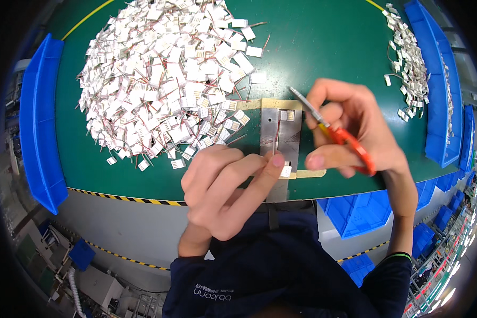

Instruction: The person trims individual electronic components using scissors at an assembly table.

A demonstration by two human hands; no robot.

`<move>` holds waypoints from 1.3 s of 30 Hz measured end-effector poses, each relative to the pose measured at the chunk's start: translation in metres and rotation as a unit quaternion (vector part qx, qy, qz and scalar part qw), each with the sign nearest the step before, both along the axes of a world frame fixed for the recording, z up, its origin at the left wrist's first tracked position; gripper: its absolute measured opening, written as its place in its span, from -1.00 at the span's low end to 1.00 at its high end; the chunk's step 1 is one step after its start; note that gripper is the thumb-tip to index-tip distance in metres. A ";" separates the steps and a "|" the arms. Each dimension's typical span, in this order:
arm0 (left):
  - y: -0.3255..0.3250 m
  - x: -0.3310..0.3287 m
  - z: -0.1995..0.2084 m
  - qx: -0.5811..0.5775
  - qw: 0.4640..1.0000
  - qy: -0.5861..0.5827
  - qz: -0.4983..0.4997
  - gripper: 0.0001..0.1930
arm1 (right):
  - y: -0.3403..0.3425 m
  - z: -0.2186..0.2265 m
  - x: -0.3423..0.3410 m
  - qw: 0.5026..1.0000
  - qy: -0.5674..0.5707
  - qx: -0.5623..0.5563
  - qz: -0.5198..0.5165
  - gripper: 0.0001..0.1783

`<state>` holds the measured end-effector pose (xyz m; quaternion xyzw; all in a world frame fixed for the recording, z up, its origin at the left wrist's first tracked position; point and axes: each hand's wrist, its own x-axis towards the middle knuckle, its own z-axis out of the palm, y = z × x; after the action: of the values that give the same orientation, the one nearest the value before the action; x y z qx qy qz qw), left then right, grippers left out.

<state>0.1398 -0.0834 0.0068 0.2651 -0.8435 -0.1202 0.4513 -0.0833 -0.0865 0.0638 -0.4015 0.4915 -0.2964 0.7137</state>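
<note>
My left hand (222, 185) reaches over the near end of a flat metal fixture (269, 143). Its thumb and fingertip pinch thin wires (277, 139) that run along the fixture's slot. One small white piece with metal contacts (287, 115) sits in the fixture's far end. Another white piece (286, 171) shows beside my left fingertip, partly covered. To the right, my right hand (355, 116) is closed around red-orange-handled scissors (344, 139). Their blades point up and left, raised above the fixture's right side, apart from the wires.
A large heap of white pieces with wires (159, 74) lies left on the green table (312, 47). A smaller pile (409, 63) is at the far right. Blue bins stand at left (40, 127) and right (434, 79). Tan tape (311, 174) crosses at the fixture.
</note>
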 end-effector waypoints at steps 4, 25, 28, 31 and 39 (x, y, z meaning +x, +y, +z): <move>0.004 0.000 0.004 -0.028 0.999 -0.015 0.034 -0.62 | 0.012 -0.003 0.017 0.999 -0.043 0.001 -0.032 -0.59; 0.026 -0.027 0.016 0.529 0.792 0.303 -0.002 -0.88 | 0.026 -0.017 0.015 0.980 -0.086 -0.115 -0.135 -0.64; 0.027 -0.032 0.014 0.507 0.802 0.316 0.016 -0.89 | 0.026 -0.018 0.018 0.977 -0.097 -0.100 -0.163 -0.62; 0.027 -0.036 0.015 0.510 0.789 0.341 0.032 -0.88 | 0.028 -0.021 0.020 0.977 -0.088 -0.103 -0.164 -0.58; 0.024 -0.035 0.010 0.533 0.752 0.388 0.000 -0.88 | 0.030 -0.028 0.020 0.975 -0.092 -0.138 -0.150 -0.55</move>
<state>0.1043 -0.0598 0.0167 0.3932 -0.3951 -0.6433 0.5248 -0.0637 -0.0564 0.0358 -0.3884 0.4331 -0.5007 0.6410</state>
